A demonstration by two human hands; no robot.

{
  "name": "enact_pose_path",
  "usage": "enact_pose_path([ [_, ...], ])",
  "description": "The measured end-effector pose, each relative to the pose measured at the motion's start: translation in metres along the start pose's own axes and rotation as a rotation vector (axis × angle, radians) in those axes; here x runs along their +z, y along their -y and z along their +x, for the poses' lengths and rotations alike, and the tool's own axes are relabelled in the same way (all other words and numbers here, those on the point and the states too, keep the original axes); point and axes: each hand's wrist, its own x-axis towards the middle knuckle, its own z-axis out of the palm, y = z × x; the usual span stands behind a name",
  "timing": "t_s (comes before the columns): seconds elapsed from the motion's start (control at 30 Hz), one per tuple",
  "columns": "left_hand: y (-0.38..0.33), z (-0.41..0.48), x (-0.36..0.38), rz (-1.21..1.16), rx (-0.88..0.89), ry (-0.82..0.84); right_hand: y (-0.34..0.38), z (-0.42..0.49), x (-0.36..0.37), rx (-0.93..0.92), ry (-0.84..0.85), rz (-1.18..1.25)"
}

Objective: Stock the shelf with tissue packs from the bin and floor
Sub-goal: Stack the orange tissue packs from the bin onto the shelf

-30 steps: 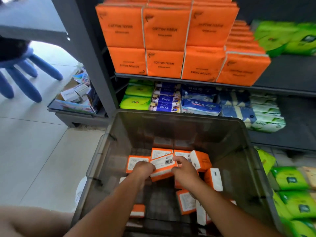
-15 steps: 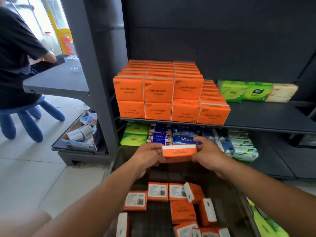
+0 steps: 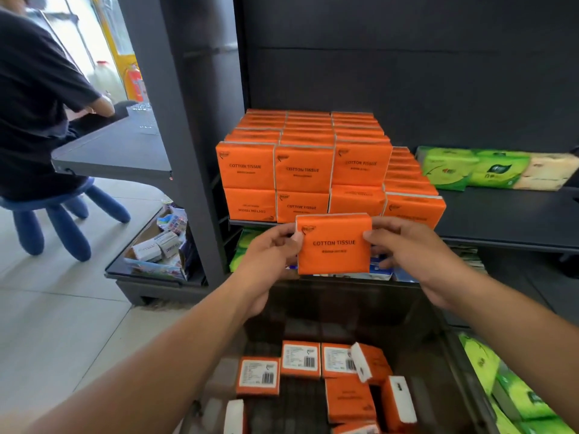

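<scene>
Hands: left hand [image 3: 269, 249] and right hand [image 3: 410, 252] pinch an orange pack [image 3: 334, 244] printed "COTTON TISSUE", held upright before the shelf stack [image 3: 302, 169] bearing identical lettering, above the bin [image 3: 451, 355].

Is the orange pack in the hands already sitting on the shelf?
No, both the left hand and right hand hold the orange pack in the air before the shelf.

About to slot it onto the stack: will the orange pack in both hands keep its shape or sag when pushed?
Probably keeps shape: the orange pack looks flat though the left hand and right hand pinch only its side edges. Likely light, given that hold. Its smooth wrap may slide on the stacked packs.
</scene>
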Motion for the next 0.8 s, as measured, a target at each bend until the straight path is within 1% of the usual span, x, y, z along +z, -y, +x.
enact_pose_path([
  [0.17, -0.003, 0.016, 0.005, -0.055, 0.02, -0.075, 0.007, 0.019, 0.004, -0.056, -0.038, 0.088],
  [0.3, -0.009, 0.026, 0.011, -0.063, 0.036, -0.1, 0.006, 0.032, -0.001, -0.048, -0.014, 0.15],
  [0.47, -0.019, 0.037, 0.022, -0.044, 0.08, -0.154, 0.006, 0.05, -0.01, -0.06, 0.015, 0.135],
  [0.67, -0.033, 0.06, 0.045, 0.011, 0.184, -0.198, 0.01, 0.077, -0.029, -0.053, -0.106, 0.23],
  [0.8, -0.037, 0.072, 0.058, 0.129, 0.299, -0.134, 0.009, 0.093, -0.045, -0.028, -0.167, 0.297],
])
